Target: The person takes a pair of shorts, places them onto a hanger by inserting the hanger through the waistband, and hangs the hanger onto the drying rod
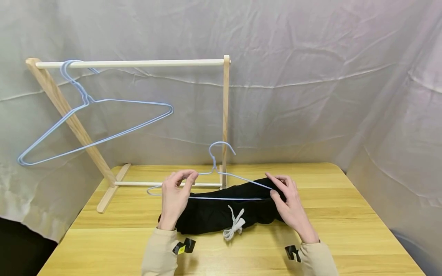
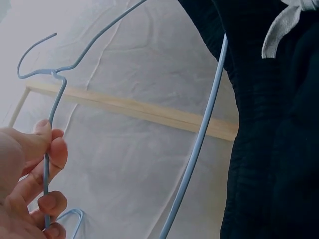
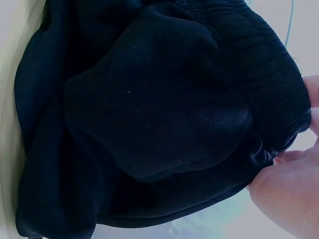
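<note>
My left hand (image 1: 176, 199) pinches the upper arm of a light blue wire hanger (image 2: 92, 42) between thumb and fingers, left of its hook. The hanger's other end reaches into the waist of black pants (image 1: 207, 218), which have a gathered elastic waistband (image 3: 269, 74) and a tied grey drawstring (image 1: 235, 224). With thumb and fingers, my right hand (image 1: 289, 201) holds the waistband at its right end. The hanger's right tip is hidden by the cloth and that hand. In the left wrist view the hanger's lower bar slants into the waist opening.
A wooden rack (image 1: 225, 107) with a white top rail (image 1: 155, 63) stands at the back left of the wooden table (image 1: 345, 230). Light blue hangers (image 1: 127, 131) hang from the rail's left part. A grey curtain (image 1: 310, 96) surrounds the table behind and at the sides.
</note>
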Motion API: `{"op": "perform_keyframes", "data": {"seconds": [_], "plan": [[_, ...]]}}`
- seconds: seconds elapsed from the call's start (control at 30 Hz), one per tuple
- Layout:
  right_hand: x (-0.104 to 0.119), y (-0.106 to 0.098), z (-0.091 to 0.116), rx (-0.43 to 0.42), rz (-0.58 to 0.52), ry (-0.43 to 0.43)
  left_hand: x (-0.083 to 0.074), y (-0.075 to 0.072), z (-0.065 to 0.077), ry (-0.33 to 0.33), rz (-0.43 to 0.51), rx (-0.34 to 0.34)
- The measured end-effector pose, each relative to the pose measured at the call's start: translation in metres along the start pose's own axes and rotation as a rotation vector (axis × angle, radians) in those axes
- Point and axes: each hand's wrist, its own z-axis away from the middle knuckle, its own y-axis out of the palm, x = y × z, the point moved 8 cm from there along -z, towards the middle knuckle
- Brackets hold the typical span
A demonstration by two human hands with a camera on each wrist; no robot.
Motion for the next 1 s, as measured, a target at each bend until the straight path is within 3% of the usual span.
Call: {"op": "perform_keyframes", "data": {"seconds": [0.2, 0.57, 0.77, 1.0], "plan": [[0.001, 0.0, 0.0, 0.009, -0.002, 0.0, -0.004, 0.001, 0.0, 0.094, 0.01, 0.012], [0.001, 0.001, 0.0, 0.0, 0.002, 0.017, -0.016, 0.008, 0.005, 0.167, 0.08, 0.049], [0.005, 0.0, 0.0, -0.032, -0.004, -0.005, -0.022, 0.017, 0.009, 0.203, 0.054, 0.069], [0.013, -0.003, -0.002, -0.078, -0.02, -0.087, -0.034, 0.028, 0.015, 0.24, 0.007, 0.096]]}}
